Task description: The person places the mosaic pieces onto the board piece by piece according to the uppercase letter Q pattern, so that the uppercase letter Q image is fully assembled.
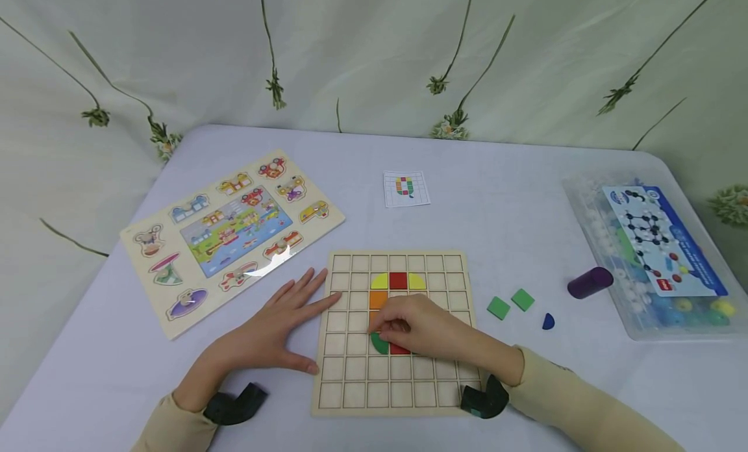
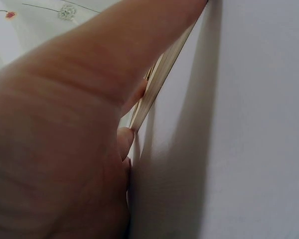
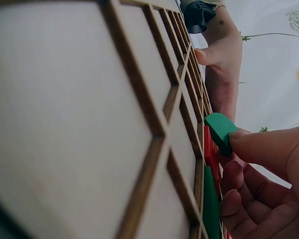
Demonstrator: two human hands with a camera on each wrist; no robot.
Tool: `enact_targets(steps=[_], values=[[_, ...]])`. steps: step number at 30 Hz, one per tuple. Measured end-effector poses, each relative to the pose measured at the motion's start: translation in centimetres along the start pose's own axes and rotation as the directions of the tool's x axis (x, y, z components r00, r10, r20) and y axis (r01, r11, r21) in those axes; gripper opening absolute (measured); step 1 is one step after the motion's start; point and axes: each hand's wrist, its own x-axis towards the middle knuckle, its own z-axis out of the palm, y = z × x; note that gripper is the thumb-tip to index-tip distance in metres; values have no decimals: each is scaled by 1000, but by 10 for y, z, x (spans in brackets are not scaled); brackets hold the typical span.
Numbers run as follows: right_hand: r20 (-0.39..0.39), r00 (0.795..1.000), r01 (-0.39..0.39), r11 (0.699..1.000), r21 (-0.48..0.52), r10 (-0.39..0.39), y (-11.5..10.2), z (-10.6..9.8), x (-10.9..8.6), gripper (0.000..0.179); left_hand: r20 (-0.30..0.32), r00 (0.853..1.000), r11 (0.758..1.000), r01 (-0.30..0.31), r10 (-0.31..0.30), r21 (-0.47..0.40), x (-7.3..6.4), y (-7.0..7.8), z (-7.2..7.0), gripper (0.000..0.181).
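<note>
Left hand (image 1: 277,325) nearest in left-wrist view: fingers spread, touching left edge of grid board (image 1: 378,369). Right hand (image 1: 417,325) pinches rounded green piece (image 3: 221,131), tilted, right of centre in right-wrist view, by red piece (image 3: 209,149). Step, presumably: seating it. Next move calls for levelling, release. Pattern card (image 1: 407,189): upper centre, head view.

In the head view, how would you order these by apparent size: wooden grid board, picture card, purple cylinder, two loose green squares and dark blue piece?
Largest to smallest:
Wooden grid board
Picture card
Purple cylinder
Loose green squares: these two look alike, so I leave them tied
Dark blue piece
</note>
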Motion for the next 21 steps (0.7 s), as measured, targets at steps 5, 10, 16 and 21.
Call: enact_targets(steps=[5,10,16,21], values=[[-1,1000,16,997,-70,-17,-2,1,-1,13,-8,1000,1000,-8,8,4,0,0,0,103],[-15,1000,23,992,-124,-25,-3,0,-2,14,-13,1000,1000,-17,17,8,0,0,0,103],[50,998,33,988,-148,-26,-6,-1,-1,21,-9,1000,1000,-14,14,8,0,0,1,103],[63,997,47,981,-190,-35,-5,0,-2,15,-11,1000,1000,-13,13,9,0,1,0,103]])
